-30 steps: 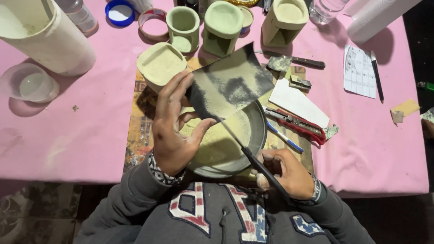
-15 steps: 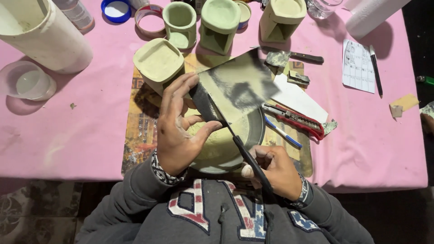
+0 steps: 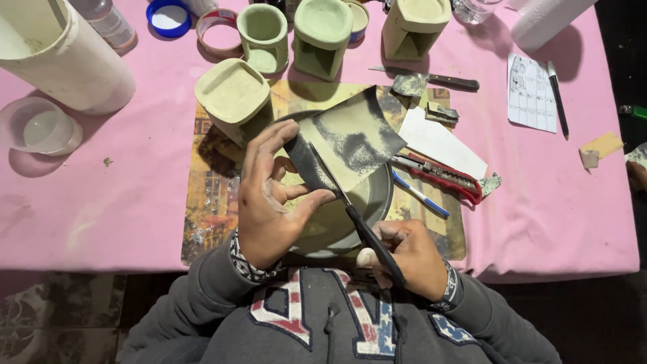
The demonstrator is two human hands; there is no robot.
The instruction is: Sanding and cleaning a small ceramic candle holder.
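My left hand (image 3: 269,195) pinches the near edge of a sheet of dark, dusty sandpaper (image 3: 354,138) and holds it up over a round dark plate (image 3: 374,202). My right hand (image 3: 411,256) grips black-handled scissors (image 3: 367,232). Their blades run up into the sandpaper along a cut from its near edge. A narrow strip of the sheet curls beside my left thumb. The plate holds pale green dust.
Pale green cast pots stand behind the plate: a square one (image 3: 232,98), a cup (image 3: 263,34), two burner-like ones (image 3: 323,34). A red utility knife (image 3: 445,176), a blue pen (image 3: 419,194), white card (image 3: 441,143), a white tube (image 3: 60,57) and a small knife (image 3: 431,79) lie on the pink cloth.
The scissors have cut further up into the sandpaper. My left hand has shifted its grip along the sheet, and the sheet sits lower over the plate.
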